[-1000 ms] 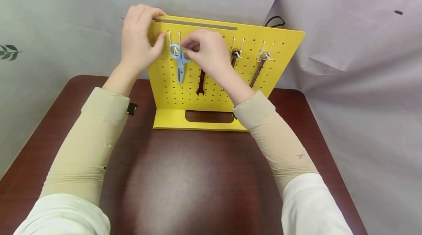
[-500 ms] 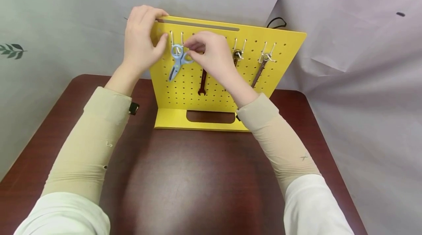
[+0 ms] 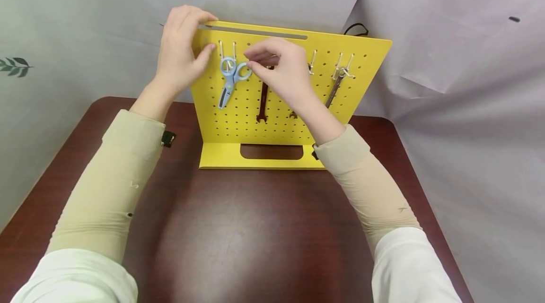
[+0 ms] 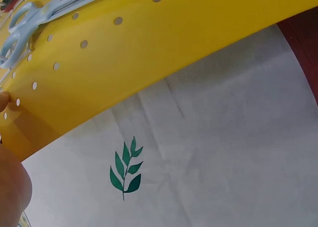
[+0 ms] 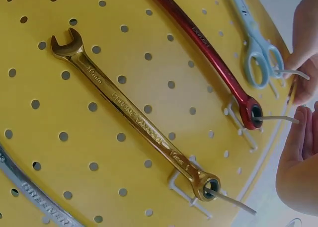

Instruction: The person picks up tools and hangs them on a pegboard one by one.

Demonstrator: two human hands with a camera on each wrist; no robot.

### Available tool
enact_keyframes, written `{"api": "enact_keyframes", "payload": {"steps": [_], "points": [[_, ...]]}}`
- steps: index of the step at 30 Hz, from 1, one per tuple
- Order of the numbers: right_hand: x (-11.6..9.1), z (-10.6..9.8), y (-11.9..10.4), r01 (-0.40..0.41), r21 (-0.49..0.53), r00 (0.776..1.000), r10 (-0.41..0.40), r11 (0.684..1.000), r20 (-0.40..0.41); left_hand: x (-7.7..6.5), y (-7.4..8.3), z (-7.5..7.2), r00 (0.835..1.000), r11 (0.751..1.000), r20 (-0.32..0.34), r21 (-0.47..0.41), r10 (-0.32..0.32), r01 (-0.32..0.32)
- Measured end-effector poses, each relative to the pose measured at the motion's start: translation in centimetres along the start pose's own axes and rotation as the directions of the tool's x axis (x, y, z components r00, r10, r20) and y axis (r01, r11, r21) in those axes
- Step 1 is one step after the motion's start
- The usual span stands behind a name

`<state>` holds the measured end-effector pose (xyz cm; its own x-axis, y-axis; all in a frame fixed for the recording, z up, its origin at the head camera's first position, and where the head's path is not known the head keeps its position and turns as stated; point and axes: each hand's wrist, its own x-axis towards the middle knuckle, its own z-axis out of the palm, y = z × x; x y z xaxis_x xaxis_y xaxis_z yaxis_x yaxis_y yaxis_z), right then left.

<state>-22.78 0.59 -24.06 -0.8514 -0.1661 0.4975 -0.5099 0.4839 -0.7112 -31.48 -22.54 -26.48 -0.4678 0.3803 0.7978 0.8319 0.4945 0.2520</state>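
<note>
My left hand (image 3: 179, 50) grips the upper left corner of the yellow pegboard (image 3: 208, 118), thumb in front and fingers over the top edge. Light blue scissors (image 3: 230, 81) hang by one handle loop on a white hook at the board's left, blades pointing down and leftward. Just right of their free loop is my right hand (image 3: 283, 69), thumb and fingers loosely bent with nothing visible between them. In the right wrist view, the right hand's fingers (image 5: 298, 132) stand beside the hook tip of a red wrench (image 5: 203, 45), apart from the scissors (image 5: 256, 48).
A gold wrench (image 5: 134, 115) and a silver wrench (image 3: 334, 90) hang on hooks further right. The board stands on a dark red-brown table (image 3: 247, 227). Pale cloth (image 3: 464, 104) hangs behind and at the sides. A black cord loop (image 3: 356, 27) shows behind the board.
My right hand has moved rightward off the scissors' right loop, which now shows fully. The scissors' blades have swung to the left. My left hand stays on the board's corner.
</note>
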Motion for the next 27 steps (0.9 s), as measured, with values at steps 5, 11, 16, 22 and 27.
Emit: {"api": "enact_keyframes", "payload": {"steps": [5,11,16,22,27], "points": [[-1.0,-0.5,-0.3,0.033,0.037,0.999,-0.032,0.999,-0.024,0.3,-0.1,-0.2,1.0,1.0,0.023,0.008,-0.009,0.009],[-3.3,-2.0,0.1,0.098,0.003,0.99,-0.097,0.995,-0.098,-0.2,0.1,-1.7,0.999,0.999,0.034,0.05,-0.021,0.019],[-6.6,-3.9,2.4,0.169,-0.129,0.966,-0.191,0.977,-0.177,-2.8,-0.4,-3.8,1.0,0.994,0.001,0.105,0.014,-0.014],[-12.9,-6.7,7.1,0.1,-0.303,0.931,-0.197,0.948,-0.308,-9.6,-0.8,-6.5,0.999,0.97,0.015,0.238,-0.045,0.04],[-20.0,-9.1,11.7,-0.061,-0.483,0.929,-0.127,0.873,-0.348,-17.0,-1.1,-7.7,0.971,0.917,0.146,0.381,-0.189,0.121]]}}
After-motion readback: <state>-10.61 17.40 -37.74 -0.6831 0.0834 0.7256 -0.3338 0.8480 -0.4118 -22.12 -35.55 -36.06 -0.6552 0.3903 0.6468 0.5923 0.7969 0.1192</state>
